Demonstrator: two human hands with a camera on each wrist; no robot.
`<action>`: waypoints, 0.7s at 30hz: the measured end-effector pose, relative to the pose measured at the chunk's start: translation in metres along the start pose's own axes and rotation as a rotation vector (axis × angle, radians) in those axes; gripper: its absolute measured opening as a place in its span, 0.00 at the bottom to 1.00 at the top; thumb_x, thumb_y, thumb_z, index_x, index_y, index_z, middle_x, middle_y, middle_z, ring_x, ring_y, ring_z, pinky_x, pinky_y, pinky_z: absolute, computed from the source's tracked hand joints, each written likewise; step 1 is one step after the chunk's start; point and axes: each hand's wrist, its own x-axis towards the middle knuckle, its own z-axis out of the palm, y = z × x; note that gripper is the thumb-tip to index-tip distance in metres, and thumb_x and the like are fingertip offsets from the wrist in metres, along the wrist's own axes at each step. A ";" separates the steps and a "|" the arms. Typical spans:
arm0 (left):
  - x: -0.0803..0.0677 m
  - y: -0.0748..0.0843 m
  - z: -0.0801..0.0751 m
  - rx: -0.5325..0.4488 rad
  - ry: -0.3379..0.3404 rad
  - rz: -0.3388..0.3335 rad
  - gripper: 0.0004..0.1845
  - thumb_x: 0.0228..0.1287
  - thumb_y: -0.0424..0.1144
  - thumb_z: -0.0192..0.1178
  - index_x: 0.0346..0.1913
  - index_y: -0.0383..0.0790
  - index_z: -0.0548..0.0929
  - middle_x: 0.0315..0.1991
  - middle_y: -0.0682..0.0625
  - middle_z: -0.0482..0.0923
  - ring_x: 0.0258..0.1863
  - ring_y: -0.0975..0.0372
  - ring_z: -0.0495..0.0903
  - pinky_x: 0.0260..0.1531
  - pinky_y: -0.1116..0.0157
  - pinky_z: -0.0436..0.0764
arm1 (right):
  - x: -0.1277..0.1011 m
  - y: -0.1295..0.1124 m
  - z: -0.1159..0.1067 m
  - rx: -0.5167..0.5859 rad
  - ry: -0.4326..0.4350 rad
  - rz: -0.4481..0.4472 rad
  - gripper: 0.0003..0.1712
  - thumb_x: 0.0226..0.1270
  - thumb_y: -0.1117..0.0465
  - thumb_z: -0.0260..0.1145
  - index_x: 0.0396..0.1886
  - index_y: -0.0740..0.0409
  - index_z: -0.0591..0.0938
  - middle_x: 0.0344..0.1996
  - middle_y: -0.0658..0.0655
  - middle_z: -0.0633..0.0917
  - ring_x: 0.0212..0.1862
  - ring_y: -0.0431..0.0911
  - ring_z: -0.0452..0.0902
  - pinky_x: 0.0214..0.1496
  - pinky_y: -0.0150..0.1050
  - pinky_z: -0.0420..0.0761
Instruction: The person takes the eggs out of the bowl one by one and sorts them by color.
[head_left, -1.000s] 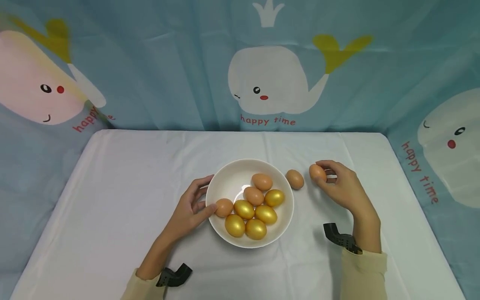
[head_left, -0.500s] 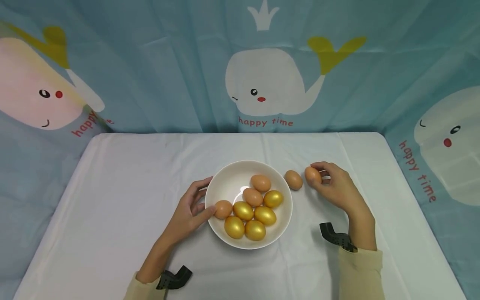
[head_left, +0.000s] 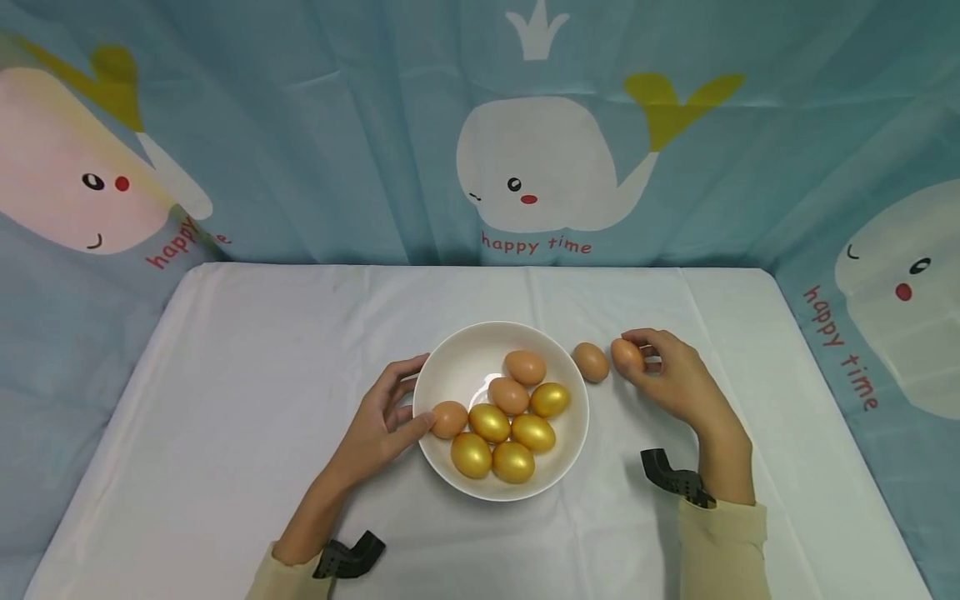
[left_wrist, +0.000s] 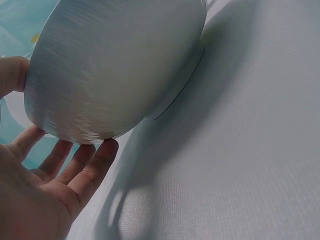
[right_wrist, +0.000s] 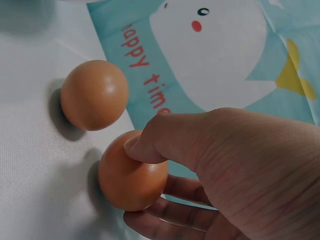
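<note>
A white bowl (head_left: 453, 362) sits mid-table, with three brown eggs (head_left: 525, 367) and several golden eggs (head_left: 490, 423) inside. My left hand (head_left: 381, 421) holds the bowl at its left side, thumb at the rim beside a brown egg. In the left wrist view, the fingertips press against the bowl's outer wall (left_wrist: 115, 65). To the right of the bowl, my right hand (head_left: 678, 377) pinches a brown egg (right_wrist: 127, 177) between thumb and fingers. Another brown egg (head_left: 591, 362) lies on the cloth between the bowl and the held egg.
A white cloth (head_left: 247, 392) covers the table. Behind and at the sides hangs a blue curtain (head_left: 360, 167) with printed whales. A black wrist mount (head_left: 349, 555) sits at my left cuff, another black mount (head_left: 677, 477) at the right.
My right hand has moved slightly left and toward me with its egg, closer to the loose brown egg. The left hand stays on the bowl.
</note>
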 end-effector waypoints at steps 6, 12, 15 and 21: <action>0.000 0.002 0.000 0.002 0.000 -0.005 0.36 0.68 0.27 0.64 0.78 0.38 0.66 0.79 0.40 0.66 0.68 0.67 0.78 0.57 0.67 0.89 | 0.001 0.000 0.001 -0.005 -0.006 -0.005 0.28 0.75 0.52 0.71 0.67 0.63 0.80 0.62 0.66 0.84 0.57 0.60 0.86 0.60 0.59 0.86; 0.001 0.002 0.000 0.010 0.003 -0.001 0.36 0.67 0.27 0.64 0.78 0.38 0.67 0.79 0.39 0.66 0.67 0.67 0.79 0.56 0.67 0.89 | 0.002 0.000 0.001 -0.006 -0.010 0.002 0.29 0.76 0.52 0.70 0.68 0.64 0.79 0.63 0.68 0.84 0.57 0.62 0.86 0.60 0.59 0.87; 0.001 0.002 0.000 0.008 0.001 -0.001 0.36 0.67 0.27 0.64 0.77 0.38 0.67 0.79 0.39 0.66 0.67 0.66 0.79 0.56 0.67 0.89 | 0.002 0.001 0.002 0.009 -0.016 0.012 0.30 0.75 0.50 0.71 0.68 0.63 0.79 0.63 0.67 0.84 0.58 0.62 0.86 0.60 0.59 0.87; 0.001 0.000 0.000 0.007 0.003 -0.002 0.36 0.67 0.27 0.64 0.77 0.39 0.67 0.79 0.40 0.67 0.67 0.65 0.79 0.55 0.67 0.89 | 0.004 0.000 0.006 0.024 -0.037 0.034 0.31 0.75 0.47 0.71 0.68 0.61 0.79 0.63 0.65 0.84 0.58 0.61 0.87 0.61 0.59 0.87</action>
